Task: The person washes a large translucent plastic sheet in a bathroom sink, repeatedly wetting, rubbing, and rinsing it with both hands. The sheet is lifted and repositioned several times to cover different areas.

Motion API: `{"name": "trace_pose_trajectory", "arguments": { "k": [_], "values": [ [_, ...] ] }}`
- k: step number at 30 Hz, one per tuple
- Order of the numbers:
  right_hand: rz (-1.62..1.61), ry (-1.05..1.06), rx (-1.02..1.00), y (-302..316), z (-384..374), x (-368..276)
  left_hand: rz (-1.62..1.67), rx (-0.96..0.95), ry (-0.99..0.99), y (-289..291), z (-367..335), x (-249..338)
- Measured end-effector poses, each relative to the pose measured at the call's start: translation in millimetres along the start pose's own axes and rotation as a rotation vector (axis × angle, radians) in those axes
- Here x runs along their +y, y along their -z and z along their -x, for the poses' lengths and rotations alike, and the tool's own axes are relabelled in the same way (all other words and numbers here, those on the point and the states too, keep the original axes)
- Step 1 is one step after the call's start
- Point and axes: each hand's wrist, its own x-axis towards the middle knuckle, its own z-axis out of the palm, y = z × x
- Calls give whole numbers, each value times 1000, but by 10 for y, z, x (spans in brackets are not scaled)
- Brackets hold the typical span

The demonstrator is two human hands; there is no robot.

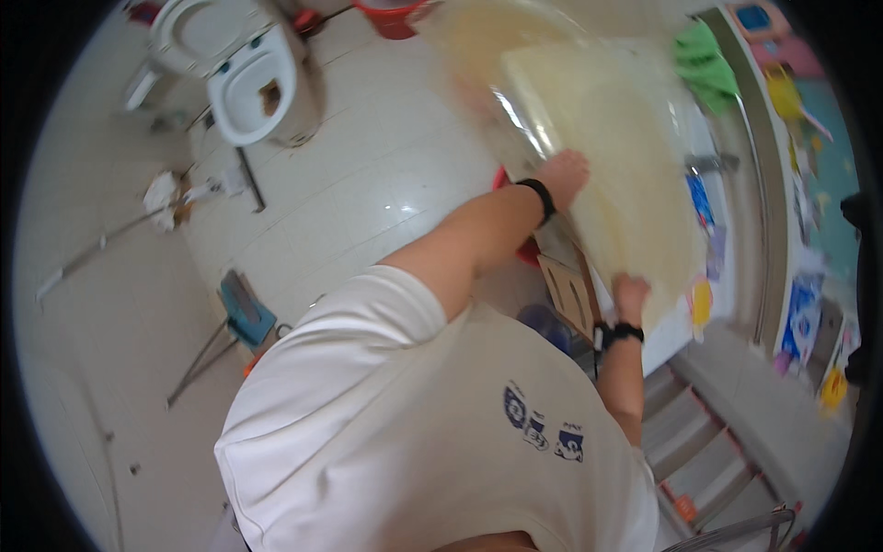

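A large, see-through yellowish plastic sheet (612, 156) spreads over the white sink counter (727, 267), curved and glossy along its far left part. My left hand (563, 175), with a black band at the wrist, grips its left side. Nearer to me, my right hand (632, 293) is closed on the sheet's lower edge; it too wears a black wristband. Motion smears the fingers of both hands a little. Behind the sheet, the sink basin is mostly hidden, while the metal faucet (713, 164) shows at its right.
A toilet (253, 92) with raised lid stands far left, near a red bucket (391, 18). A blue dustpan (246, 313) lies at the left wall. A green cloth (706, 69) hangs by the cluttered shelf (777, 175). Below the counter is a slatted wooden piece (566, 294).
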Motion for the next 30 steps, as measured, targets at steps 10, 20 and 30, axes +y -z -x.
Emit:
{"name": "trace_pose_trajectory", "arguments": {
  "k": [10, 20, 30],
  "values": [
    [-369, 38, 854, 758, -154, -1773, -119, -120, -117, 188, 61, -119],
    [-274, -522, 612, -39, 743, -403, -232, -238, -209, 486, 18, -576],
    [-527, -196, 402, 886, -504, -1925, -274, -287, -190, 537, -47, -561]
  ]
}}
